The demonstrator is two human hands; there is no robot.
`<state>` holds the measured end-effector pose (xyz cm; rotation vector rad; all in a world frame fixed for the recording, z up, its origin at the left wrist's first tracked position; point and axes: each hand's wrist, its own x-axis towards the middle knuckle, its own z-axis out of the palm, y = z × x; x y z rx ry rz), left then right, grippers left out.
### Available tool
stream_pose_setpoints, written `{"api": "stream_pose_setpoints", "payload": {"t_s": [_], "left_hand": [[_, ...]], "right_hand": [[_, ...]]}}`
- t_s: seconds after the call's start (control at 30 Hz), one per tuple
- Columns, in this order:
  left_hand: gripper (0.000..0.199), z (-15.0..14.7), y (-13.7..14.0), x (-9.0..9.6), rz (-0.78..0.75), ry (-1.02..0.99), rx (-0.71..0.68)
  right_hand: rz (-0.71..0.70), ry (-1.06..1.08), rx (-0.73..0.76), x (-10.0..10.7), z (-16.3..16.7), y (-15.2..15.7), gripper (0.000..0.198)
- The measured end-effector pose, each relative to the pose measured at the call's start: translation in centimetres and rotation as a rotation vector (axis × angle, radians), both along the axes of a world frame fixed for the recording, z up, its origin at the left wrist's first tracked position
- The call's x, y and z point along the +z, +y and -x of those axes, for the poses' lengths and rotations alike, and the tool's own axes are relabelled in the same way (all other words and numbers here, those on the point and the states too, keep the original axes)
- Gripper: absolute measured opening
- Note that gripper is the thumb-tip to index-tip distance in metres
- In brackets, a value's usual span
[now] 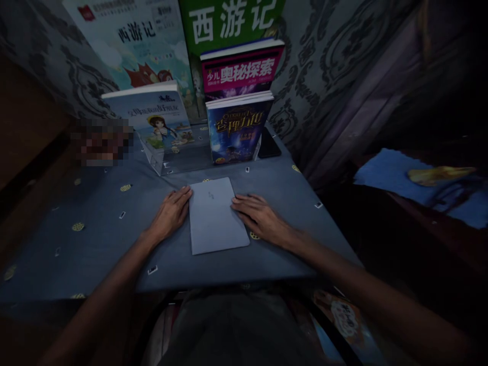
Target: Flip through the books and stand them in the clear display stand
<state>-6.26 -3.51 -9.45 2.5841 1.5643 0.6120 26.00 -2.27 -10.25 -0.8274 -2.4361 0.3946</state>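
A thin, pale grey-blue notebook (217, 218) lies closed and flat on the cloth-covered table (114, 249), with tiny lettering near the top of its cover. Beside its upper left edge rests my left hand (171, 211), palm down, its fingertips at the edge. On the opposite side my right hand (261, 216) lies with outstretched fingers, the tips on the notebook's right edge. Neither hand is wrapped round anything.
Behind the notebook stand a book with a girl on its cover (160, 122), a dark blue book (240, 129) and a pink-covered book (244, 71). A black phone-like slab (270, 144) lies behind them. A blue cloth (396, 175) is at the right.
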Motion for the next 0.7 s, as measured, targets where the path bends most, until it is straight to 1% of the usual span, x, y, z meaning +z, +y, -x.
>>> {"api": "stream_pose_setpoints", "payload": {"t_s": [0.27,0.47,0.57,0.7], "left_hand": [[0.043,-0.3,-0.4,0.4,-0.002,0.056,0.021],[0.045,-0.6,-1.3,0.5,0.005,0.096,0.006],[0.048,-0.4,-2.1,0.4,0.014,0.109,-0.033],[0.056,0.0,-4.0,0.7,0.022,0.128,-0.153]], "right_hand": [[-0.046,0.016,0.064,0.3,-1.7,-3.5,0.033],[-0.056,0.006,0.099,0.8,-2.3,-4.6,0.04],[-0.049,-0.02,0.122,0.9,-2.7,-4.7,0.046],[-0.019,-0.053,0.153,0.6,-3.2,-5.1,0.066]]}}
